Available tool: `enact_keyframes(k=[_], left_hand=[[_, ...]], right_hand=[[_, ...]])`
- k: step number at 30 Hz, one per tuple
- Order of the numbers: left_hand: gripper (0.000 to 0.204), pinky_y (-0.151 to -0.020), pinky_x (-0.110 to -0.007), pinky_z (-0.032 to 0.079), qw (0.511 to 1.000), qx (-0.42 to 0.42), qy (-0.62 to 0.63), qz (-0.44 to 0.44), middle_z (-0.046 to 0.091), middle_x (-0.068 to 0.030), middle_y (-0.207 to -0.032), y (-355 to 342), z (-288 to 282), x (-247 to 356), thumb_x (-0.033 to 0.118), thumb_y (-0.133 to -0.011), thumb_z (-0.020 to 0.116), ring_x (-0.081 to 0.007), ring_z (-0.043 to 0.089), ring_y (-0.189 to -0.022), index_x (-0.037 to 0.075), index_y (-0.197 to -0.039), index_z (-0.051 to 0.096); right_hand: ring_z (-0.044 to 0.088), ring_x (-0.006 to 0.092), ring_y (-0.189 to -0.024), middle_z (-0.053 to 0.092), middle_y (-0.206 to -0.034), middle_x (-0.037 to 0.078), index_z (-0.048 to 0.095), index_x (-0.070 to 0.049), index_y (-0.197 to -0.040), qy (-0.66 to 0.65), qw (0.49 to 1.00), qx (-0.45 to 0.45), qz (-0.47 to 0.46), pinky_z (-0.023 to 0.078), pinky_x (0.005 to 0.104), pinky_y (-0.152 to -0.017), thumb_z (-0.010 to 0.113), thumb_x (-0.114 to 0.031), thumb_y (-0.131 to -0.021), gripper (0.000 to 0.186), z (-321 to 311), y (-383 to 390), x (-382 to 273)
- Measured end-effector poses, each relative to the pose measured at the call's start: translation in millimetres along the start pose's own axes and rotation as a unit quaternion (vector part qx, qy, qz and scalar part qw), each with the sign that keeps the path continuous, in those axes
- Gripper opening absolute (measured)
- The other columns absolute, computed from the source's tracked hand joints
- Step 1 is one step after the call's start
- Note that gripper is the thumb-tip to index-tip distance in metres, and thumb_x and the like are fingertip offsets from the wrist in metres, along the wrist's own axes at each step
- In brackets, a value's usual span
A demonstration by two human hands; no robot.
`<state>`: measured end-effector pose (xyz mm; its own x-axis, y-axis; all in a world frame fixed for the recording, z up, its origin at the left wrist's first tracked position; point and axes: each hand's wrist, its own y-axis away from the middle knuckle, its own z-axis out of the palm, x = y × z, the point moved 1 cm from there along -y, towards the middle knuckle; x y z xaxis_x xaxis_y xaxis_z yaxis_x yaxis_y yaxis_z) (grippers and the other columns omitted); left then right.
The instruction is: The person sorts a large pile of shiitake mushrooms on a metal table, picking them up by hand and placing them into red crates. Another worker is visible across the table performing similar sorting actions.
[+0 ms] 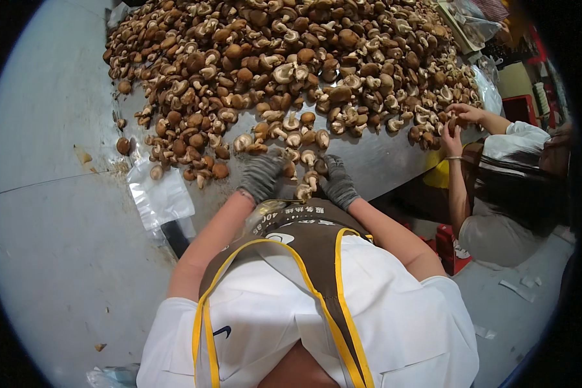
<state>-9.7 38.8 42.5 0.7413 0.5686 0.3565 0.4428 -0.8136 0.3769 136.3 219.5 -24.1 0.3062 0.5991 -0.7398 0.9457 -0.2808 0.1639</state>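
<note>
Striped grey work gloves cover my left hand (261, 176) and my right hand (338, 183) at the near edge of a steel table (375, 168). My left fingers are curled beside several loose mushrooms; what they hold, if anything, is hidden. A dark mushroom (320, 165) is in the closed fingers of my right hand. Between both hands lie pale-stemmed mushrooms (303, 191), just above my brown, yellow-edged apron (317, 258). A large pile of brown mushrooms (252, 58) covers the far part of the table.
At right a co-worker (511, 200) has bare hands (459, 119) among mushrooms at the pile's edge. A clear plastic bag (158, 194) lies left of my left arm. Red crates (520, 110) and bags (488, 87) stand at the far right.
</note>
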Motion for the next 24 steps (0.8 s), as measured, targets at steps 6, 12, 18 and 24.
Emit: enact_keyframes(k=[6, 12, 18, 24], left_hand=[[0.032, -0.068, -0.042, 0.052, 0.991, 0.013, -0.108, 0.079, 0.066, -0.0137, -0.097, -24.5, 24.6, 1.2, 0.013, -0.087, 0.046, -0.0307, 0.065, -0.084, 0.012, -0.116, 0.059], [0.029, -0.063, -0.037, 0.051, 0.940, 0.062, 0.331, -0.057, 0.066, -0.0130, -0.086, -15.2, 21.9, -31.5, 0.028, -0.087, 0.059, -0.0228, 0.065, -0.073, 0.003, -0.102, 0.059], [0.022, -0.059, -0.028, 0.050, 0.794, -0.022, 0.591, -0.138, 0.064, -0.0080, -0.082, -16.8, 16.9, -1.0, 0.021, -0.092, 0.053, -0.0123, 0.062, -0.066, 0.001, -0.099, 0.060], [0.031, -0.083, -0.038, 0.050, 0.948, 0.120, 0.282, -0.087, 0.064, -0.0181, -0.105, -41.0, 32.0, 1.9, 0.017, -0.086, 0.059, -0.0326, 0.061, -0.095, 0.004, -0.113, 0.060]], right_hand=[[0.046, 0.0377, -0.113, 0.045, -0.122, 0.022, 0.044, -0.002, -0.124, 0.010, 0.999, 0.042, -0.012, 0.040, 0.0398, -0.097, 0.061, -0.006, -0.074, 0.053, -10.4, -7.5, -11.9], [0.055, 0.0329, -0.103, 0.054, -0.114, 0.019, 0.044, -0.004, -0.126, -0.021, 0.998, 0.015, 0.063, 0.045, 0.0372, -0.090, 0.056, -0.010, -0.082, 0.047, -33.5, -2.3, -31.9], [0.054, 0.0257, -0.111, 0.052, -0.125, 0.019, 0.049, -0.005, -0.126, -0.291, 0.948, -0.104, 0.083, 0.043, 0.0354, -0.092, 0.058, -0.014, -0.082, 0.045, -26.3, -20.2, -62.3], [0.058, 0.0210, -0.096, 0.060, -0.109, 0.011, 0.050, -0.004, -0.123, -0.475, 0.841, -0.146, 0.213, 0.048, 0.0326, -0.087, 0.072, -0.011, -0.074, 0.054, -27.7, -10.6, -42.9]])
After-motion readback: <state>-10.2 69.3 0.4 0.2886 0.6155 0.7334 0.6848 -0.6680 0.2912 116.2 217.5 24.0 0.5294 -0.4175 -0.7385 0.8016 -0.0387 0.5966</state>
